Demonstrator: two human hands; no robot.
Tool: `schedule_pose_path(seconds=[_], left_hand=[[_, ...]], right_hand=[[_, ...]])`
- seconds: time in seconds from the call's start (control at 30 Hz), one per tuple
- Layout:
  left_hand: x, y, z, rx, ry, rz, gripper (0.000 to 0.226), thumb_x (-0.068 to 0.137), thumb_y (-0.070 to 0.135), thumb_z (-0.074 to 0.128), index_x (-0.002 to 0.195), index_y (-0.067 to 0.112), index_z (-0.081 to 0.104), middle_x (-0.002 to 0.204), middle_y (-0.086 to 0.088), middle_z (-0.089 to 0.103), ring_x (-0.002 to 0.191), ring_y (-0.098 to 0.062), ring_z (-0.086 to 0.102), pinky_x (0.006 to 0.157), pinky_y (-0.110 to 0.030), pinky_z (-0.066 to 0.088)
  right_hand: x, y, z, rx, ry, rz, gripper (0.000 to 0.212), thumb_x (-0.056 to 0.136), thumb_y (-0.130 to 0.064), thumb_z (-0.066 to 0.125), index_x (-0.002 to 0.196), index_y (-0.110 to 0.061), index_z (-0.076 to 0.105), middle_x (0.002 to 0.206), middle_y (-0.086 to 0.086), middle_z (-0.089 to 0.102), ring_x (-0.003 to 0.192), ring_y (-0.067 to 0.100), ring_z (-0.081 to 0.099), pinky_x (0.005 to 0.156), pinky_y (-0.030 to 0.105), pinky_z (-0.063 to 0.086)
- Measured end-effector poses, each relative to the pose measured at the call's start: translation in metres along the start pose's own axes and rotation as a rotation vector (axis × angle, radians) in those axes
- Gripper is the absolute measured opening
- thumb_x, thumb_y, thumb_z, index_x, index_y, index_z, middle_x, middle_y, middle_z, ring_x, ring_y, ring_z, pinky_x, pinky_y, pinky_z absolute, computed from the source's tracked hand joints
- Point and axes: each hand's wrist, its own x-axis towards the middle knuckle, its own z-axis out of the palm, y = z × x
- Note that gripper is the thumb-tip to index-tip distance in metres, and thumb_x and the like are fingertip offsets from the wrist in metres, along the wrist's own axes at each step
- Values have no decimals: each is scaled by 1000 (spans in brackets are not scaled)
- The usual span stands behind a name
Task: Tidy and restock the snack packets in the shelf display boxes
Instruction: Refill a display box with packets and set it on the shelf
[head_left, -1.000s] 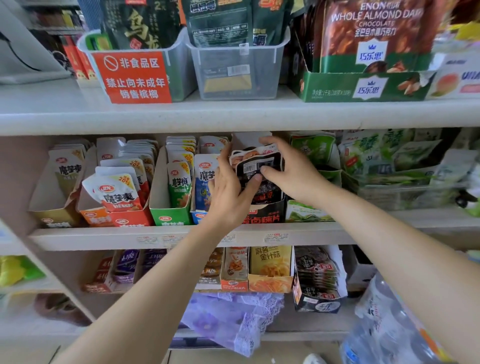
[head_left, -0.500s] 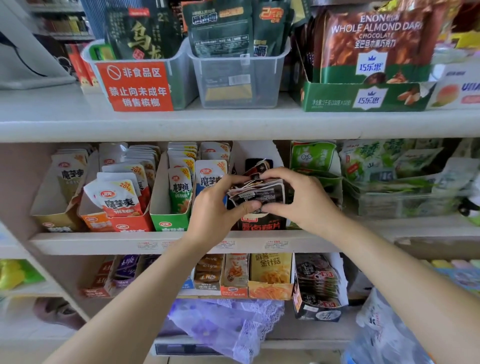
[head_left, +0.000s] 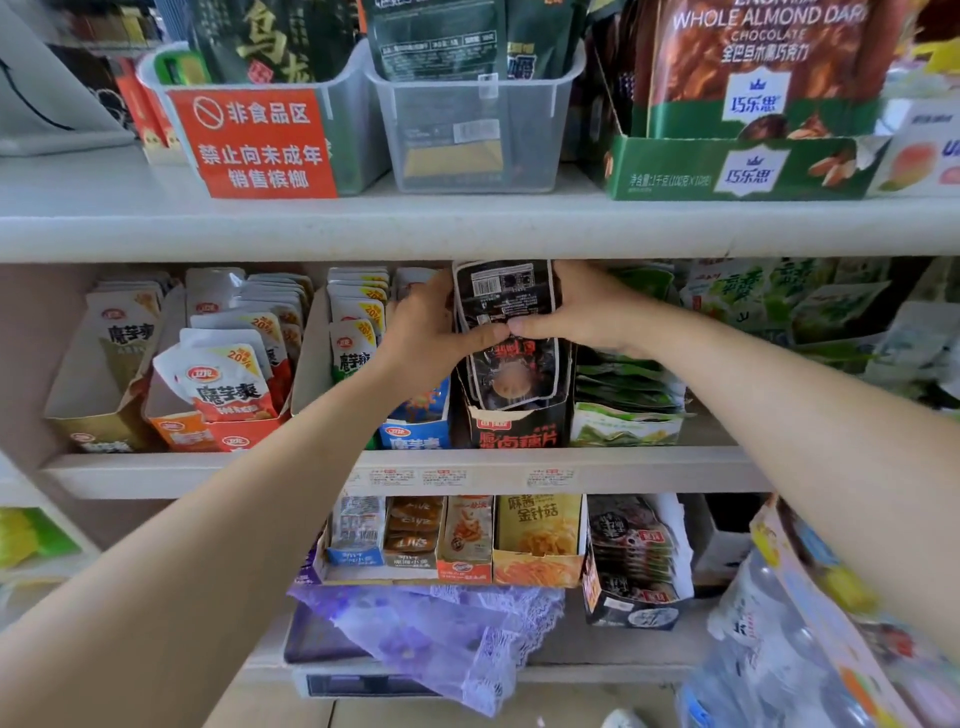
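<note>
On the middle shelf, my left hand (head_left: 423, 332) and my right hand (head_left: 582, 312) both grip a stack of black snack packets (head_left: 503, 293), held upright with a barcode side facing me. The stack's lower end sits in a black display box (head_left: 514, 434) with more black packets (head_left: 511, 376) inside. My thumbs meet at the front of the stack. Left of it stand a blue display box (head_left: 415, 434), a row of white packets (head_left: 358, 317), and an orange-red box (head_left: 218, 434) of white and red packets (head_left: 226, 382).
A green box of green packets (head_left: 626, 428) stands right of the black box. The upper shelf (head_left: 363, 228) hangs just above my hands and carries clear bins and a chocolate box (head_left: 743, 166). The lower shelf holds more snack boxes (head_left: 535, 540) and a purple lace bag (head_left: 415, 639).
The stack of black packets has gone from lying tilted low between my hands to standing upright and higher, just under the upper shelf. The camera has moved closer.
</note>
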Motion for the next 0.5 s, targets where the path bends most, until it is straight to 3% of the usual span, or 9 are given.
schedule_pose_path(seconds=[0.07, 0.13, 0.2, 0.27, 0.33, 0.43, 0.5], left_hand=[[4, -1, 1, -68, 31, -36, 60, 83, 36, 85, 133, 16, 60, 123, 9, 70, 109, -9, 65, 93, -29, 53], [6, 0, 2, -152, 47, -58, 59, 78, 41, 86, 128, 19, 64, 118, 9, 74, 109, -10, 69, 97, -42, 56], [5, 2, 3, -177, 49, -62, 60, 74, 46, 85, 124, 19, 65, 115, 11, 74, 107, -8, 70, 95, -40, 57], [2, 5, 5, -215, 64, -66, 46, 80, 39, 85, 116, 18, 66, 107, 13, 74, 99, 0, 69, 88, -25, 56], [-1, 7, 6, -293, 113, -73, 31, 86, 28, 82, 109, 13, 68, 99, 12, 74, 88, 3, 69, 78, -18, 54], [0, 12, 5, -436, 187, -140, 16, 87, 24, 82, 94, 14, 71, 86, 12, 75, 77, 2, 70, 73, -18, 52], [2, 17, 4, -455, 204, -164, 20, 85, 28, 84, 97, 14, 74, 91, 7, 78, 88, -8, 74, 82, -29, 58]], right_hand=[[-1, -2, 1, -45, -85, 0, 88, 65, -17, 92, 138, -19, 44, 127, -8, 59, 116, 7, 55, 106, 27, 41], [-2, 4, 6, -58, -47, -13, 109, 52, -30, 97, 142, -21, 37, 135, -7, 55, 126, 11, 51, 113, 34, 37], [-5, 10, 14, -1, 31, -18, 112, 46, -31, 99, 140, -21, 39, 134, -6, 56, 127, 11, 51, 115, 40, 37], [-10, 13, 20, 94, 117, -7, 107, 39, -35, 99, 133, -21, 49, 126, -7, 64, 119, 9, 59, 109, 40, 45], [-15, 10, 24, 196, 205, 13, 94, 40, -32, 98, 125, -19, 58, 116, -7, 71, 109, 9, 66, 100, 40, 53], [-19, 1, 30, 327, 288, 40, 67, 58, -8, 93, 117, -16, 62, 108, -3, 73, 101, 12, 70, 94, 40, 56], [-21, -4, 31, 372, 257, 39, 60, 64, -3, 89, 117, -15, 63, 107, -1, 74, 100, 14, 71, 94, 41, 56]])
